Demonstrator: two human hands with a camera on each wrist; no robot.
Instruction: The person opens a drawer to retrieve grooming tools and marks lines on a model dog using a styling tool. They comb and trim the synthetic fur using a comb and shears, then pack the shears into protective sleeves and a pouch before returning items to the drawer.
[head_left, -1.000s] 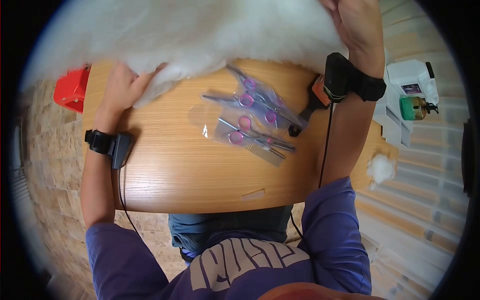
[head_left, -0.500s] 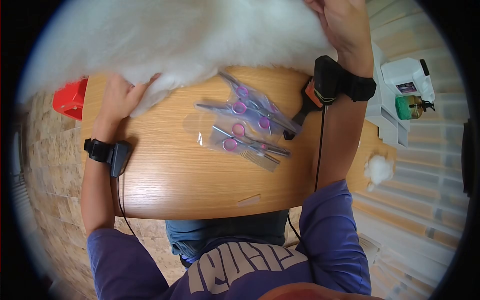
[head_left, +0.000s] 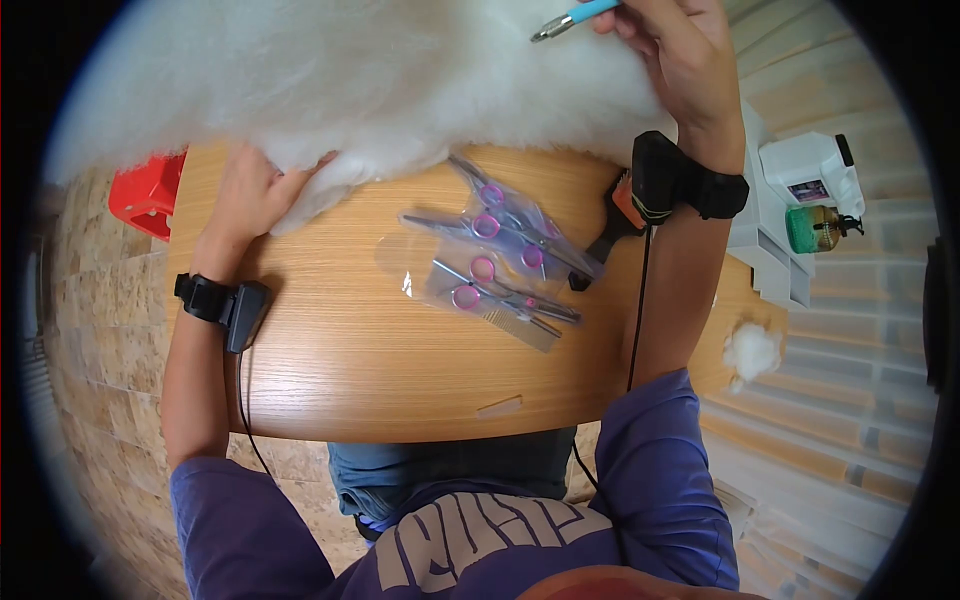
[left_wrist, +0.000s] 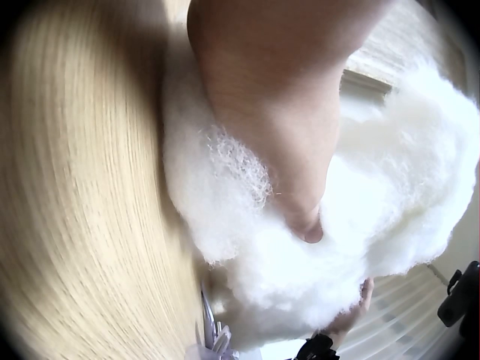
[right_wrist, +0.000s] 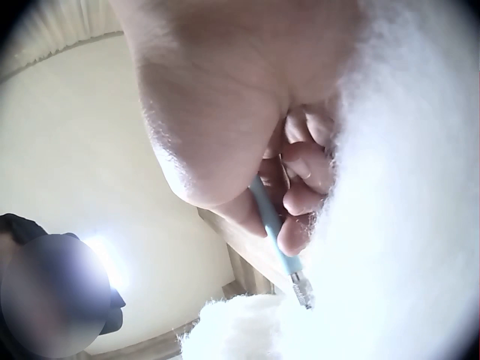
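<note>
A large fluffy mass of white fur [head_left: 330, 90] fills the top of the head view, over the table's far edge. My left hand [head_left: 255, 195] grips its near left side, thumb over the fur and the other fingers hidden. A loose lower tuft hangs beside that thumb, close over the tabletop in the left wrist view. My right hand [head_left: 695, 75] pinches a slim light blue pen-like tool [head_left: 595, 10] with a ridged metal tip, held against the fur at the upper right. In the right wrist view the tool [right_wrist: 270, 214] points down into the fur, its tip partly washed out.
Pink-ringed scissors [head_left: 487, 226] in clear sleeves and a metal comb [head_left: 525, 328] lie on the wooden table [head_left: 330, 350]. Beside my right forearm is a black-handled brush [head_left: 610, 235]. A white jug [head_left: 810, 170], a green spray bottle [head_left: 812, 230] and a white fluff tuft [head_left: 752, 350] are further right.
The blue tool has come into view in my right hand, its tip now over the fur. My left hand stays at the same part of the fur.
</note>
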